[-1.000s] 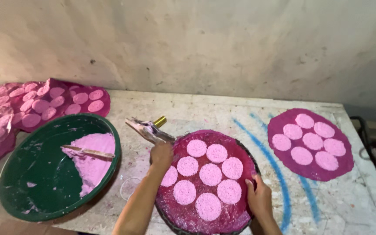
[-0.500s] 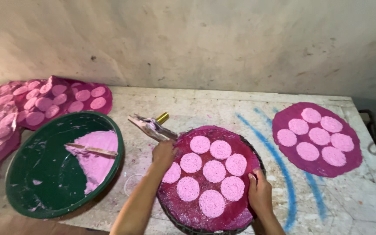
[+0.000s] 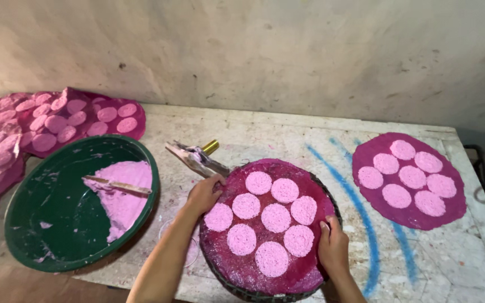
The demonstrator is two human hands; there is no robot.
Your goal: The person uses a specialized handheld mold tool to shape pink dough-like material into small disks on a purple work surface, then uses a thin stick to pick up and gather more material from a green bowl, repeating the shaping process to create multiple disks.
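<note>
The round tray [image 3: 270, 280] sits near the front edge of the table [image 3: 287, 132], right below you, with a dark pink sheet [image 3: 242, 268] laid over it and nine pale pink discs [image 3: 276, 217] on top. Your left hand [image 3: 204, 194] pinches the sheet's left edge, and your right hand [image 3: 333, 246] grips the right edge, fingers curled over it. You seem to be getting ready to lift the sheet off. That would need both hands to rise evenly, so the discs stay put. A filled sheet [image 3: 408, 179] lies to the right. The green bowl [image 3: 57, 224] with pink paste [image 3: 123, 196] and a stick [image 3: 118, 186] sits to the left.
</note>
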